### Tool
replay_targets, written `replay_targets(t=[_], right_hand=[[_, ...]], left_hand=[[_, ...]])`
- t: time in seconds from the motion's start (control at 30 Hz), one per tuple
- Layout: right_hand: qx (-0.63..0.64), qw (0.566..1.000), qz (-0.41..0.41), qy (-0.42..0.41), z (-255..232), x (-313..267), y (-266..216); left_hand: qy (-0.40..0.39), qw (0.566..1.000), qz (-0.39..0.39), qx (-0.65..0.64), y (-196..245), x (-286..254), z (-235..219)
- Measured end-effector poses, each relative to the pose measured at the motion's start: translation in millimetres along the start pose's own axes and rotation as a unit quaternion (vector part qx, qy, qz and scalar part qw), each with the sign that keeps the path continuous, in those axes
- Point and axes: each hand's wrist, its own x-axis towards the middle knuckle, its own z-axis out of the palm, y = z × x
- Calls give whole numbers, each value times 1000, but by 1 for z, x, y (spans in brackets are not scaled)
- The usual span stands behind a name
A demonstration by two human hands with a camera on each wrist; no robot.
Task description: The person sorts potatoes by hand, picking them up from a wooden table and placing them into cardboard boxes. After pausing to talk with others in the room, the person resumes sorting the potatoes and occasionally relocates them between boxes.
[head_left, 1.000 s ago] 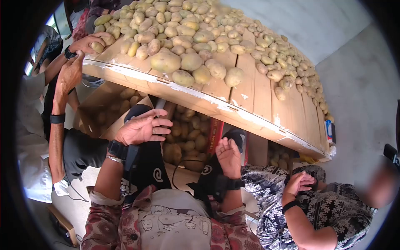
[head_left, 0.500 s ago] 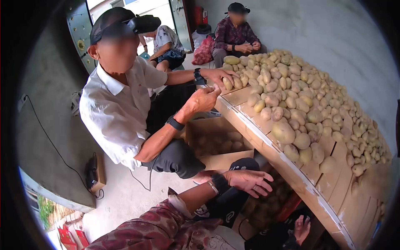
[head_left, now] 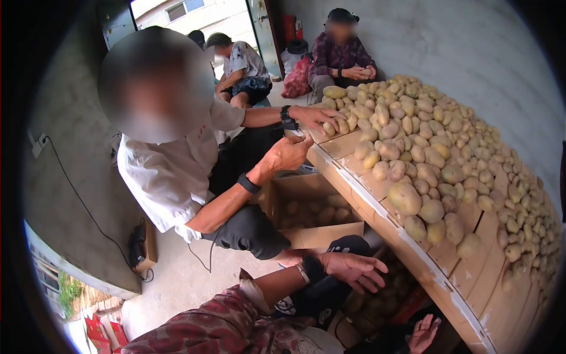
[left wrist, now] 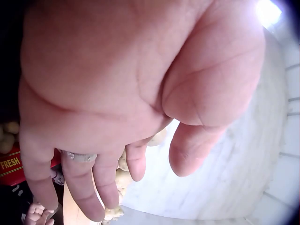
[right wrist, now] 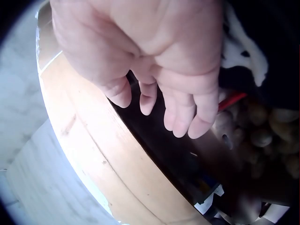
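Note:
My left hand (head_left: pixel 355 269) hovers over my knee, in front of the wooden table's edge, with fingers spread and nothing in it. In the left wrist view its palm (left wrist: pixel 93 70) fills much of the picture, and a ring (left wrist: pixel 79 156) circles one finger. Lower down, my right hand (head_left: pixel 424 334) is held palm up beside the table. The right wrist view shows its fingers (right wrist: pixel 180 112) loosely extended and holding nothing. Many potatoes (head_left: pixel 404 199) lie heaped on the wooden table (head_left: pixel 389 219). More potatoes (right wrist: pixel 260 136) sit in shadow below.
A person in a white shirt (head_left: pixel 162 177) sits at the left, one hand (head_left: pixel 318 118) on potatoes at the table's corner. Below stands a cardboard box (head_left: pixel 312 239) of potatoes. Another person (head_left: pixel 345 56) sits behind the heap, near a red mesh sack (head_left: pixel 296 78).
The head view has swung left and up, bringing the seated people and doorway into sight, then shifted slightly. My hands stay raised with nothing in them.

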Motion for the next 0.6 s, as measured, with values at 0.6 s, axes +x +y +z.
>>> replay_targets(t=[0.6], right_hand=[[3, 1000, 6, -26, -20, 14, -1]], left_hand=[[1, 1000, -11, -14, 5, 14, 0]])
